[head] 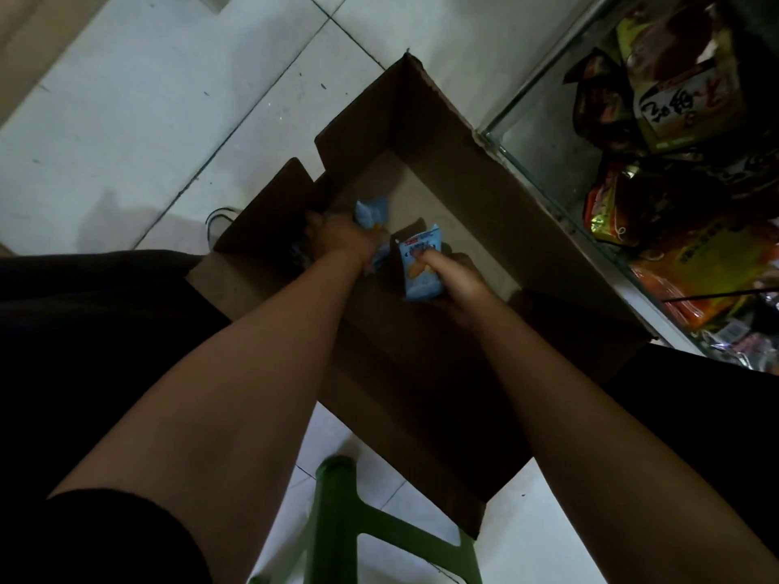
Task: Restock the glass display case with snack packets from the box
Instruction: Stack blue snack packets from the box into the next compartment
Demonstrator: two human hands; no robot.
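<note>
An open brown cardboard box (476, 191) stands on the floor with its flaps up. Both my arms reach down into it. My left hand (343, 240) is closed around light blue snack packets (371, 210) at the box's left inner wall. My right hand (457, 280) grips another light blue snack packet (421, 263) with orange print, thumb across its front. The glass display case (543, 196) runs along the right, its metal-edged pane touching the box's right side.
Inside the case lie several packets in yellow, orange, red and dark wrappers (674, 99). A green plastic stool (350, 520) stands below the box. White floor tiles (168, 99) stretch to the left. Black cables (219, 219) lie beside the box's left flap.
</note>
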